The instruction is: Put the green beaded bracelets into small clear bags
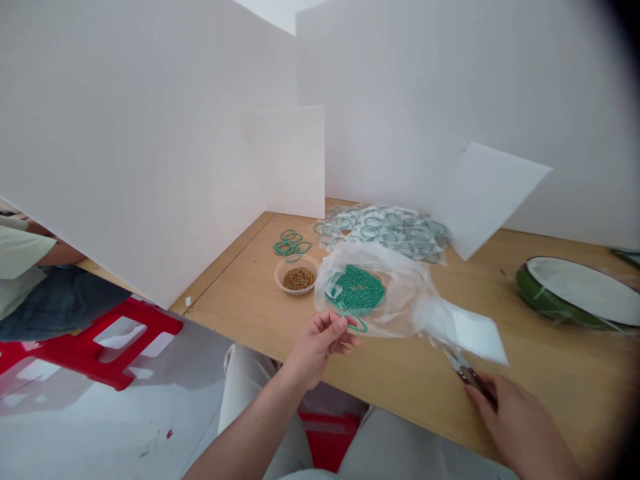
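Observation:
My left hand (324, 340) pinches a green beaded bracelet (359, 325) between thumb and fingers, just over the table's front edge. Behind it lies an open clear plastic bag (405, 293) with a heap of small green beads (363, 288) in it. My right hand (520, 417), lower right, has its fingers around a pair of snips (470, 377) with brown riveted handles and metal blades. The blades point away from me, near a white slip (475, 330). A clear round tub (281, 277) of brown-gold beads (299, 279) stands left of the bag.
Several green bracelets (287, 247) lie behind the tub. At the back, many bagged bracelets (395, 230) form a pile. A green-sided round container (540, 300) stands at right. White panels (400, 100) enclose the table (225, 287). Left are a red stool (150, 327) and another person's arm (63, 253).

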Motion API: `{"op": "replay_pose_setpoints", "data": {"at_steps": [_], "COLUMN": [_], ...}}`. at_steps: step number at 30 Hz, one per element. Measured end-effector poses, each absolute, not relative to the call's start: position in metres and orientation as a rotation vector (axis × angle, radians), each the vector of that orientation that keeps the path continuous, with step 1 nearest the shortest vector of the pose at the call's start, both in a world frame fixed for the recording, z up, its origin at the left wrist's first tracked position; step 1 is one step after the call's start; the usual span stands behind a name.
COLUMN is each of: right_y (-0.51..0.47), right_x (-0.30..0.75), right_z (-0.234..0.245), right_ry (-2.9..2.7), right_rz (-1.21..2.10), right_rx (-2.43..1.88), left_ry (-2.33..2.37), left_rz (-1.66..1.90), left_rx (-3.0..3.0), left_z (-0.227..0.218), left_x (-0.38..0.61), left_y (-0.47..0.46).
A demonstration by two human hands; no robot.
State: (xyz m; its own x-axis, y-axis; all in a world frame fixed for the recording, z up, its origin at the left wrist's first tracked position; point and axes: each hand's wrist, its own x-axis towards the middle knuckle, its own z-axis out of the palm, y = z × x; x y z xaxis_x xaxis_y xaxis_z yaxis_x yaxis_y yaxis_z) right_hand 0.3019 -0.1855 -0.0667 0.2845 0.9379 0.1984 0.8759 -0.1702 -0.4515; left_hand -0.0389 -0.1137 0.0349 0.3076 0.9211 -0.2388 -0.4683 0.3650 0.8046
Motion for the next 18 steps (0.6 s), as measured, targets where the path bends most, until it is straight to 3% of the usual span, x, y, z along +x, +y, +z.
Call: {"op": "replay_pose_setpoints", "data": {"at_steps": [8, 18], "right_y": [-0.204, -0.202], "right_x": [0.260, 0.124], "right_z": [-0.041, 0.025], "right_ry": [-1.496, -1.239], "right_rz": [0.572, 1.392], "right_rx": [-1.986, -1.253], "left_ry": [0.682, 0.592], "left_rz": [1.012, 0.974], "left_rx": [0.621, 0.779], "left_z": [0.040, 0.051], "left_x": [-0.044, -0.045], "left_y": [-0.114, -0.117]}}
